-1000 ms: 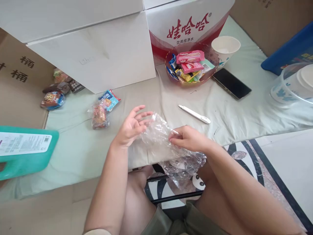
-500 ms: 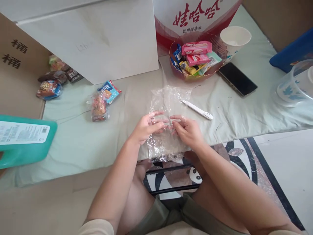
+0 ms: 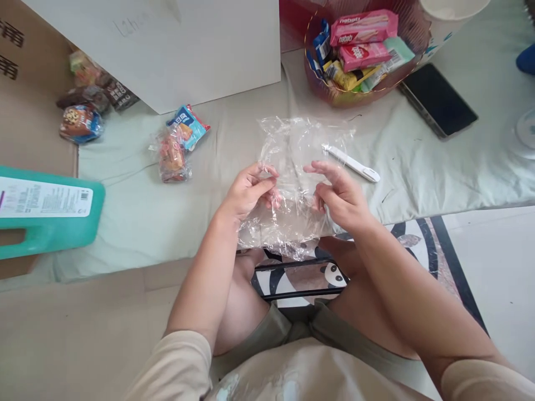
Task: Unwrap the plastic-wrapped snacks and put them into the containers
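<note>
A crinkled clear plastic bag (image 3: pixel 292 223) lies spread at the table's front edge, its lower end hanging over. My left hand (image 3: pixel 253 192) pinches the bag's left side, thumb against fingers. On its right side, my right hand (image 3: pixel 336 192) has thumb and bent fingers closed on the film, with the index finger stretched out. The two hands are apart, with film between them. A white utility knife (image 3: pixel 353 164) lies just beyond my right hand, its tip beside the bag.
At the back right, a ribbed bowl (image 3: pixel 321 94) holds several wrapped snacks, beside a paper cup (image 3: pixel 453 11) and a phone (image 3: pixel 441 100). Two snack packs (image 3: pixel 173 159) lie left of the bag. A white box (image 3: pixel 217 55) stands behind; a green jug (image 3: pixel 83 223) is far left.
My hands have moved apart, stretching the bag wider between them. My right index finger has straightened. The camera view has tilted downward and closer.
</note>
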`<state>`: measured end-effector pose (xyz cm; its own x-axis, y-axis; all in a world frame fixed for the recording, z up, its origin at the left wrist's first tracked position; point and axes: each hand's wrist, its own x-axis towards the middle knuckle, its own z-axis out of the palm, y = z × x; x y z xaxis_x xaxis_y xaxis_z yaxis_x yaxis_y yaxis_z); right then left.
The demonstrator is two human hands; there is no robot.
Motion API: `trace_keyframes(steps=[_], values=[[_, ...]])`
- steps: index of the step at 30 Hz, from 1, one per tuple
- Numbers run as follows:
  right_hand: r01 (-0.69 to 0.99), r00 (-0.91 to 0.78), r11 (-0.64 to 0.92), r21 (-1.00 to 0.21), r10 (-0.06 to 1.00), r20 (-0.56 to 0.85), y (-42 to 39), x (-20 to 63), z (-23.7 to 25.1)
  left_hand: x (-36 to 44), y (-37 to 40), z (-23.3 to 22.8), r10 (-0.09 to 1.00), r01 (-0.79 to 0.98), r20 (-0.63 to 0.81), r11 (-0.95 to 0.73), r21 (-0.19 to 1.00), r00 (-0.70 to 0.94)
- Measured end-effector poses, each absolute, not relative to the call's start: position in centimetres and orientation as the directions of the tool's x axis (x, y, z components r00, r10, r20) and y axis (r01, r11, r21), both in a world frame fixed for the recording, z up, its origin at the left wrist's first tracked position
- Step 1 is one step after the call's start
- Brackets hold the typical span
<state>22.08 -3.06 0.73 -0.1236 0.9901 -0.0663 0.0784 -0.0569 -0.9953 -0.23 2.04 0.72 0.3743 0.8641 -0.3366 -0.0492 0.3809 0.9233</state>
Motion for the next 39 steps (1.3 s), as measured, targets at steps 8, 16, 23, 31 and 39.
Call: trace_keyframes(steps=[8,16,23,31,39], values=[[0.129,-0.012,0.075,-0.989,0.997,0.075,-2.5,22.7,1.2,-0.5,2.4,1.7,0.887,-0.091,-0.314,0.363,0.927,0.338],[0.029,-0.038,-0.047,-0.998,0.998,-0.048,-2.9,23.3,0.9,-0.2,3.3,0.7,0.923,0.008,-0.227,0.237,0.972,0.310],[0.032,-0.092,-0.255,-0.966,0.962,-0.257,-2.5,22.3,0.5,0.2,2.9,0.7,0.944,-0.012,-0.174,0.184,0.983,0.280],[0.026,-0.046,-0.244,-0.969,0.968,-0.245,-2.3,22.1,1.2,-0.5,3.7,0.3,0.974,-0.097,-0.213,0.219,0.971,0.074],[0.084,0.096,-0.176,-0.981,0.981,-0.168,-2.2,22.3,0.6,0.4,2.4,-0.8,0.986,-0.023,0.056,-0.060,0.998,-0.156]])
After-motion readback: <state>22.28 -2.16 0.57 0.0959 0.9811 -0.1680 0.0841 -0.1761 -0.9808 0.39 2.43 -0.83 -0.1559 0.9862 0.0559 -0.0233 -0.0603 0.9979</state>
